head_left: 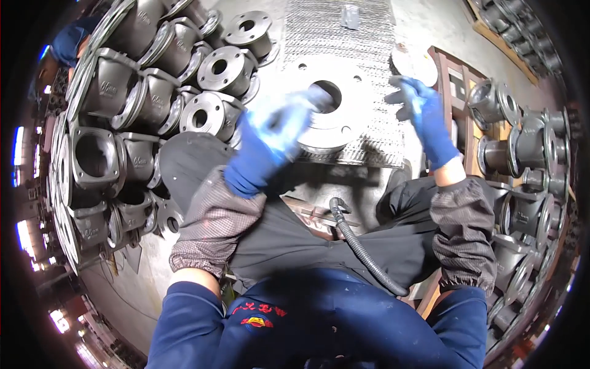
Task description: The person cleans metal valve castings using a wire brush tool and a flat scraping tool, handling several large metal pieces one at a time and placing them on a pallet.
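A pale metal flanged valve body (335, 128) with a round dark bore and bolt holes stands on a ribbed metal bench top (338, 40) in front of me. My left hand (273, 126), in a blue glove, is over the left side of its flange, with the fingertips close to the bore. Motion smears those fingers, and whether they hold anything does not show. To the right of the valve body, my right hand (421, 104) is raised in a blue glove with dark fingertips. Its fingers are apart with nothing visible between them. Just beyond it lies a white round disc (415, 64).
Grey flanged valve bodies (153, 98) are stacked at the left, with more on a rack (528, 144) at the right. A corrugated hose (362, 249) runs between my legs. A small grey block (350, 17) lies at the bench's far end. Another person's blue sleeve (70, 43) shows far left.
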Tool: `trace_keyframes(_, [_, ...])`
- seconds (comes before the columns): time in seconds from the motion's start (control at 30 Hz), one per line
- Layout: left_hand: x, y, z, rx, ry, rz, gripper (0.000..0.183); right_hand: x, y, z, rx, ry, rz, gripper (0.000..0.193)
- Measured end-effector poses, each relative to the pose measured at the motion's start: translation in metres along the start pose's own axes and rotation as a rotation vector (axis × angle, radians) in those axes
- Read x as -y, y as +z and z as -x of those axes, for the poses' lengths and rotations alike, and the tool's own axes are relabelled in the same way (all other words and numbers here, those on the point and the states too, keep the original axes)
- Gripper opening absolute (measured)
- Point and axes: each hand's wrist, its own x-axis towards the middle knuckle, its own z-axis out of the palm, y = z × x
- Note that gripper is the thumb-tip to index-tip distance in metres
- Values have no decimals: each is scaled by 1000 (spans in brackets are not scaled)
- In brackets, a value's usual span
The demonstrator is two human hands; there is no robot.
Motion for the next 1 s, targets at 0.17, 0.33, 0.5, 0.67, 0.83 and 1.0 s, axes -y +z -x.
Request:
trace_keyframes(0.17, [105, -42, -4, -120, 129, -339, 35, -32, 56, -25, 174, -114, 69, 32])
trace_keyframes(0.33, [97, 11, -16, -6, -430, 524, 44, -39, 62, -30, 6, -198, 28, 31])
trace_keyframes(0.5, [49, 24, -19, 279, 160, -174, 35, -43, 30, -15, 27, 38, -204, 23])
trace_keyframes(0.67, [13, 72, -69, 367, 359, -93, 37, -25, -54, 26, -111, 63, -317, 29])
trace_keyframes(0.83, [-79, 176, -162, 328, -350, 973, 53, 2, -190, 32, -537, -717, 603, 28])
trace_keyframes(1.0, [-126, 332, -283, 628, -168, 1196, 53, -4, -317, 17, -870, -803, 513, 26])
